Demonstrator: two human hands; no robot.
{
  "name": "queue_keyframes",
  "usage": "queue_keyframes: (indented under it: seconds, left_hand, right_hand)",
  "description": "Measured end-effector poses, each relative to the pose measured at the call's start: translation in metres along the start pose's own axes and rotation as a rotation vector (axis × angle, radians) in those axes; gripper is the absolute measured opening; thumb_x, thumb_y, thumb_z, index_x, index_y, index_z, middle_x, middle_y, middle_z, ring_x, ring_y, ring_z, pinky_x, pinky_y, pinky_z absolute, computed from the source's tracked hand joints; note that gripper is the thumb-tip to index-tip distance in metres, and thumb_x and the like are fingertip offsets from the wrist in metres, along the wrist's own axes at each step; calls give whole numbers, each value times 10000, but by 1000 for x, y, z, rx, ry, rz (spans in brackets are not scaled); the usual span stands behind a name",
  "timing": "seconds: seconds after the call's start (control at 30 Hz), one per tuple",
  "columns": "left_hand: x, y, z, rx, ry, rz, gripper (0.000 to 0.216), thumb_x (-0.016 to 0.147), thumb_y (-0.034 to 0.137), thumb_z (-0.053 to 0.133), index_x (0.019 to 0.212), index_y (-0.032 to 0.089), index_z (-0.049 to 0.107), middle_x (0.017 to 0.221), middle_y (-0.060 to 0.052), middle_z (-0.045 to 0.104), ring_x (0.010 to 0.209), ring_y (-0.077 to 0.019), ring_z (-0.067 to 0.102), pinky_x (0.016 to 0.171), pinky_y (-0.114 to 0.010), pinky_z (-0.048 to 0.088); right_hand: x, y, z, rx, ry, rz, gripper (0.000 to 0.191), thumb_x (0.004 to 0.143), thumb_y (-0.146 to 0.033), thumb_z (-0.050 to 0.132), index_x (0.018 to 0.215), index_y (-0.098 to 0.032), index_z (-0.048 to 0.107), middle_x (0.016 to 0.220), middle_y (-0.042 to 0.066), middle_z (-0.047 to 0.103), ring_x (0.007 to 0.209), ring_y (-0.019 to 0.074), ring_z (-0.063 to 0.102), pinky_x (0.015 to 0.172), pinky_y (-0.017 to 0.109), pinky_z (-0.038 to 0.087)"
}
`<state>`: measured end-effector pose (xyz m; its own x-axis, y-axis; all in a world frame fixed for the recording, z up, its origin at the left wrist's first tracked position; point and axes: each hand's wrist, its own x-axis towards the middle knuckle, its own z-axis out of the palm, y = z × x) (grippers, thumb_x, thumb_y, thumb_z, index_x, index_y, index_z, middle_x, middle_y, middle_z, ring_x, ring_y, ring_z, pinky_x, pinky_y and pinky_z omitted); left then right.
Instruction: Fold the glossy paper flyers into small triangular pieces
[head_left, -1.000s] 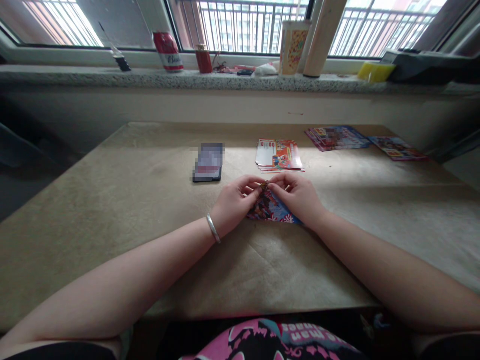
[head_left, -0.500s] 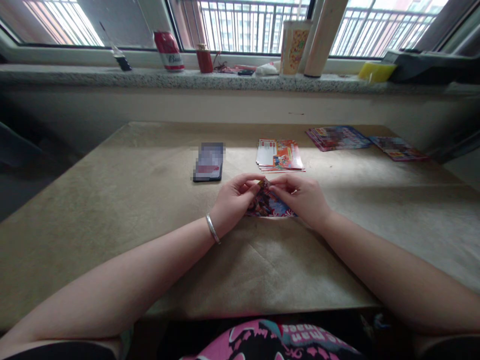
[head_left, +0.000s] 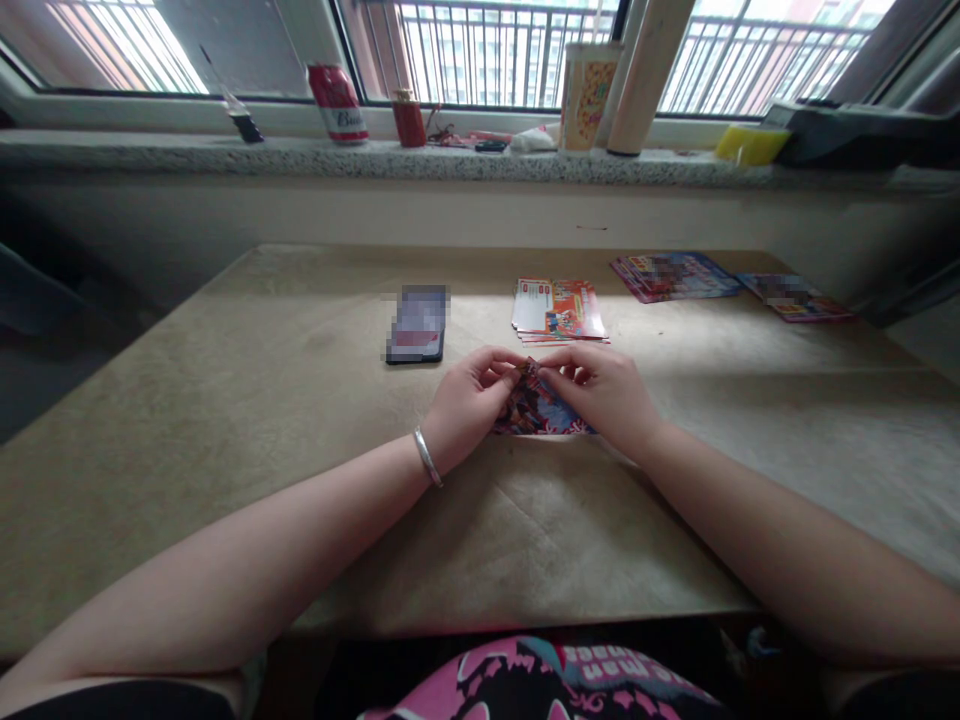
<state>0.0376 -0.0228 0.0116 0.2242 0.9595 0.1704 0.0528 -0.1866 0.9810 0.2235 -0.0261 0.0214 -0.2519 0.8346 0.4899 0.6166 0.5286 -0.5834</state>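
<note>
A colourful printed packet [head_left: 541,408], blue and red with dark figures, lies in front of me under both hands. My left hand [head_left: 478,395] pinches its upper edge between thumb and fingers; a silver bangle circles that wrist. From the other side, my right hand [head_left: 600,392] grips the same edge, thumb and forefinger close to the left fingertips. Part of the packet is covered by my fingers. Just beyond the hands is a stack of orange and white printed cards [head_left: 561,308]. Left of that stack lies a dark phone-like object [head_left: 418,325], its face blurred.
Two groups of similar colourful packets, one larger [head_left: 679,275] and one smaller [head_left: 796,297], lie at the table's far right. On the granite windowsill [head_left: 285,160] stand a red can [head_left: 337,103], a red bottle [head_left: 409,118], a patterned cup [head_left: 589,97] and a yellow object [head_left: 752,145].
The fingertips have shifted slightly at the packet's upper edge, and less of its yellowish corner shows between them. Everything else stays in place.
</note>
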Motion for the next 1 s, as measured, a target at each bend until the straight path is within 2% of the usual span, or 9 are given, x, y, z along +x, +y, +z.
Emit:
queue_keyframes:
  seconds: [0.23, 0.4, 0.6, 0.87, 1.0]
  left_hand:
    - [-1, 1, 0, 2, -45, -10, 206, 794, 176, 604, 1000, 166, 618, 673, 22, 606, 540, -58, 529, 475, -134, 400]
    - [-1, 1, 1, 2, -46, -20, 153, 798, 161, 589, 944, 160, 631, 672, 21, 610, 512, -48, 517, 455, -133, 387]
    - [-1, -1, 0, 36, -34, 17, 167, 798, 156, 591, 946, 150, 667, 675, 16, 615, 544, -50, 520, 484, -139, 400]
    - [-3, 0, 1, 88, -81, 16, 157, 799, 176, 597, 941, 151, 659, 705, 7, 624, 578, -62, 545, 502, -145, 407]
    - [-2, 0, 1, 63, -94, -17, 133, 806, 200, 611, 930, 151, 619, 695, 7, 617, 588, -72, 563, 509, -150, 418]
  right_hand:
    - [0, -1, 5, 103, 0, 119, 174, 840, -351, 622, 866, -205, 713, 759, 19, 699, 619, 127, 560, 568, 271, 419]
    - [0, -1, 5, 77, 5, 94, 156, 837, -329, 631, 852, -201, 717, 703, 4, 675, 588, 112, 526, 563, 263, 401]
    - [-1, -1, 5, 59, 10, 53, 134, 841, -309, 622, 846, -204, 706, 738, 4, 684, 610, 113, 538, 577, 264, 406]
    - [1, 1, 8, 110, 8, 131, 163, 835, -349, 615, 823, -204, 687, 692, -2, 632, 615, 120, 534, 574, 273, 408]
    - [1, 1, 9, 213, -26, 180, 139, 818, -322, 616, 815, -191, 661, 674, -9, 614, 597, 109, 524, 563, 262, 413]
